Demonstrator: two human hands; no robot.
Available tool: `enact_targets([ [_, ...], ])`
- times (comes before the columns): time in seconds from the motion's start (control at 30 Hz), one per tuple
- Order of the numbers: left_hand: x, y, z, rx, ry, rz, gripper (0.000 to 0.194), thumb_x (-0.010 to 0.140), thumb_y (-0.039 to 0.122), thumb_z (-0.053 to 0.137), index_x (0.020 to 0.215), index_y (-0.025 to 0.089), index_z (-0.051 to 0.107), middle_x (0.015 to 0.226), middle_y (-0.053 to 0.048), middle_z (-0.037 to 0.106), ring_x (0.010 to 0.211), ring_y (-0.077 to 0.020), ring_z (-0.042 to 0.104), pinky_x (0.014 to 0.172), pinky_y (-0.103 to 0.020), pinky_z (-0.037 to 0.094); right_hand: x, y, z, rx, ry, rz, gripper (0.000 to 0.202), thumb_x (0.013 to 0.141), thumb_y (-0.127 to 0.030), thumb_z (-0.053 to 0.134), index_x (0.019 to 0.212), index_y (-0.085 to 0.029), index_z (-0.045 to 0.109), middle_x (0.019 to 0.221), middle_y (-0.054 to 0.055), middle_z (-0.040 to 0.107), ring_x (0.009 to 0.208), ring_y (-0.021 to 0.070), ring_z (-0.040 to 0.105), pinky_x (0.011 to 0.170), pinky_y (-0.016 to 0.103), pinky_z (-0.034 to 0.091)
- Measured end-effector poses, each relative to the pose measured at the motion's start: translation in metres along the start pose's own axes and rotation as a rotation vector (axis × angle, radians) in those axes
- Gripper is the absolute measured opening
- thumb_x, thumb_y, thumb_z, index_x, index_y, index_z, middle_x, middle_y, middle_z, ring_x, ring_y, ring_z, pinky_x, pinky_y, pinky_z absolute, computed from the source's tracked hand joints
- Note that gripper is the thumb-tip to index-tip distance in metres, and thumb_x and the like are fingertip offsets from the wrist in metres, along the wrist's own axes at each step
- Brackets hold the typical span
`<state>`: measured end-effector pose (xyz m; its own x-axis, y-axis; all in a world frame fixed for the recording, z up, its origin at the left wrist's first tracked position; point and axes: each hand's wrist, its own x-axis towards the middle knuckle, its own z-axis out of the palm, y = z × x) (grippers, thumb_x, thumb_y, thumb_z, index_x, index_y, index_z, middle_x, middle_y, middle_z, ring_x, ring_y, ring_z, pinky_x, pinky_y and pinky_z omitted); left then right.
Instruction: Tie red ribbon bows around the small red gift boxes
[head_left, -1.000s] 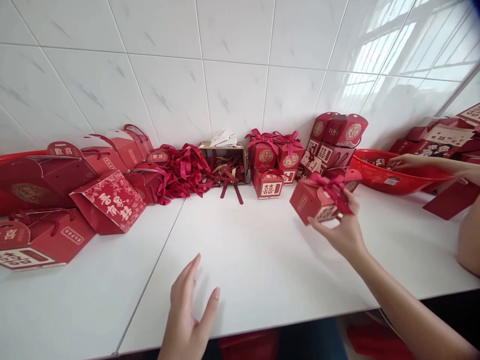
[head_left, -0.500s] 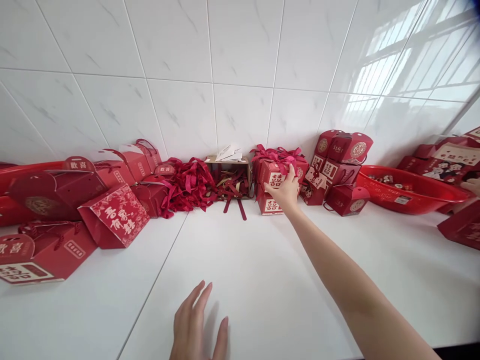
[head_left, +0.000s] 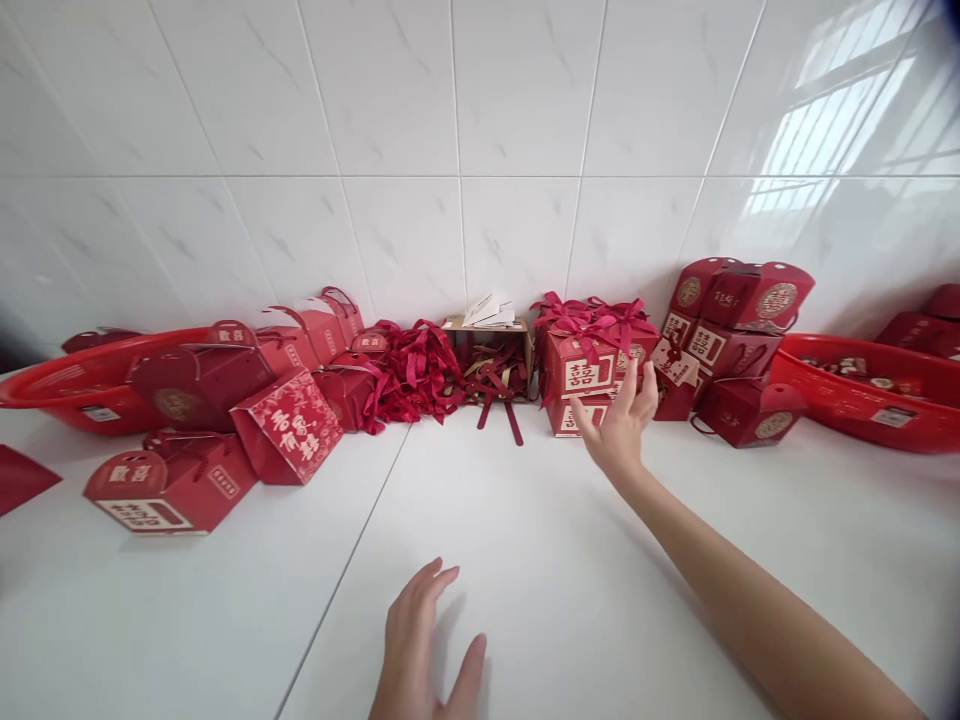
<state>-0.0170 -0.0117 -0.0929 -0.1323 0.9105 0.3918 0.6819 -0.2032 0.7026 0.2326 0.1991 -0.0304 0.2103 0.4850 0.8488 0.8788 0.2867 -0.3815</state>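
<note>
My right hand (head_left: 621,418) hangs in front of a stack of red gift boxes (head_left: 566,352), its fingers apart and nothing in them. Dark pink ribbon bows (head_left: 596,318) top this stack, which bears pale double-happiness panels. Low in the view, my left hand (head_left: 427,640) hovers over the white table (head_left: 480,500), thumb spread from the fingers, holding nothing. Left of the bowed boxes stands an open carton (head_left: 529,350) with flat dark red and gold straps (head_left: 496,372) inside; two straps stick out at its front. A heap of loose pink-red ribbons (head_left: 420,375) lies beside it.
Several red gift boxes (head_left: 289,430) sit at the left, by a red plastic basin (head_left: 112,400). More boxes are stacked (head_left: 739,345) at the right, next to another red basin (head_left: 877,400) with small items in it. A tiled wall (head_left: 397,240) runs behind.
My right hand has come off the bowed gift boxes and drawn back toward me. My left hand stays open above the table. The camera's view has turned slightly left.
</note>
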Motion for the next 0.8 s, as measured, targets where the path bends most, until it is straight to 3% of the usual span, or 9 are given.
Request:
enact_targets([
  [0.1, 0.034, -0.014, -0.019, 0.081, -0.18, -0.022, 0.04, 0.084, 0.04, 0.05, 0.122, 0.028, 0.054, 0.135, -0.011, 0.05, 0.124, -0.0284, 0.049, 0.088, -0.04, 0.054, -0.044, -0.007, -0.011, -0.008, -0.191, -0.331, 0.076, 0.089, -0.036, 0.051, 0.15, -0.026, 0.007, 0.152, 0.017, 0.01, 0.14, 0.0387, 0.015, 0.109, 0.06, 0.022],
  [0.2, 0.105, -0.022, -0.031, 0.339, -0.359, 0.063, 0.043, 0.079, 0.039, 0.059, 0.118, 0.023, 0.059, 0.135, -0.013, 0.053, 0.13, -0.0311, 0.043, 0.104, -0.046, 0.043, -0.071, -0.011, -0.011, 0.012, -0.41, -0.513, 0.069, 0.088, -0.032, 0.051, 0.148, -0.024, 0.019, 0.15, 0.018, 0.019, 0.138, 0.0382, 0.021, 0.107, 0.057, 0.027],
  [0.3, 0.18, -0.029, -0.024, 0.517, -0.255, -0.01, 0.04, 0.08, 0.026, 0.061, 0.118, 0.015, 0.06, 0.138, -0.019, 0.049, 0.129, -0.0384, 0.042, 0.102, -0.053, 0.04, -0.075, -0.01, -0.005, 0.019, -0.474, -0.444, 0.061, 0.089, -0.032, 0.05, 0.144, -0.021, 0.028, 0.15, 0.019, 0.02, 0.138, 0.0378, 0.022, 0.105, 0.057, 0.03],
  [0.4, 0.228, -0.04, -0.009, 0.56, -0.107, -0.011, 0.042, 0.086, 0.017, 0.055, 0.128, 0.014, 0.052, 0.141, -0.019, 0.045, 0.131, -0.0359, 0.04, 0.104, -0.055, 0.037, -0.073, -0.007, -0.001, 0.023, -0.459, -0.313, 0.055, 0.091, -0.034, 0.047, 0.142, -0.021, 0.033, 0.149, 0.019, 0.022, 0.137, 0.037, 0.025, 0.103, 0.057, 0.034],
  [0.5, 0.247, -0.055, 0.0, 0.562, -0.009, 0.026, 0.036, 0.091, 0.026, 0.055, 0.126, 0.018, 0.052, 0.137, -0.012, 0.049, 0.122, -0.0277, 0.049, 0.1, -0.051, 0.043, -0.073, -0.007, 0.001, 0.033, -0.46, -0.284, 0.051, 0.091, -0.034, 0.047, 0.14, -0.021, 0.036, 0.149, 0.019, 0.024, 0.136, 0.0368, 0.027, 0.103, 0.056, 0.035],
  [0.63, 0.256, -0.065, -0.002, 0.532, 0.06, 0.041, 0.03, 0.091, 0.032, 0.056, 0.117, 0.017, 0.058, 0.126, -0.01, 0.057, 0.11, -0.0237, 0.057, 0.093, -0.047, 0.048, -0.075, -0.008, 0.002, 0.07, -0.473, -0.291, 0.051, 0.09, -0.033, 0.048, 0.138, -0.023, 0.037, 0.149, 0.018, 0.026, 0.137, 0.0358, 0.028, 0.103, 0.057, 0.036],
  [0.73, 0.249, -0.056, -0.005, 0.463, 0.089, 0.084, 0.025, 0.091, 0.031, 0.057, 0.11, 0.016, 0.061, 0.12, -0.009, 0.06, 0.108, -0.023, 0.058, 0.093, -0.047, 0.048, -0.073, -0.006, 0.002, 0.118, -0.473, -0.289, 0.05, 0.09, -0.032, 0.049, 0.138, -0.022, 0.038, 0.148, 0.019, 0.028, 0.136, 0.0362, 0.03, 0.102, 0.059, 0.037],
  [0.8, 0.232, -0.04, -0.003, 0.391, 0.065, 0.157, 0.017, 0.089, 0.026, 0.058, 0.098, 0.015, 0.067, 0.109, -0.009, 0.066, 0.104, -0.0232, 0.06, 0.093, -0.046, 0.047, -0.071, -0.006, -0.001, 0.181, -0.474, -0.312, 0.05, 0.09, -0.03, 0.049, 0.138, -0.023, 0.038, 0.147, 0.018, 0.03, 0.136, 0.0355, 0.031, 0.102, 0.059, 0.037],
])
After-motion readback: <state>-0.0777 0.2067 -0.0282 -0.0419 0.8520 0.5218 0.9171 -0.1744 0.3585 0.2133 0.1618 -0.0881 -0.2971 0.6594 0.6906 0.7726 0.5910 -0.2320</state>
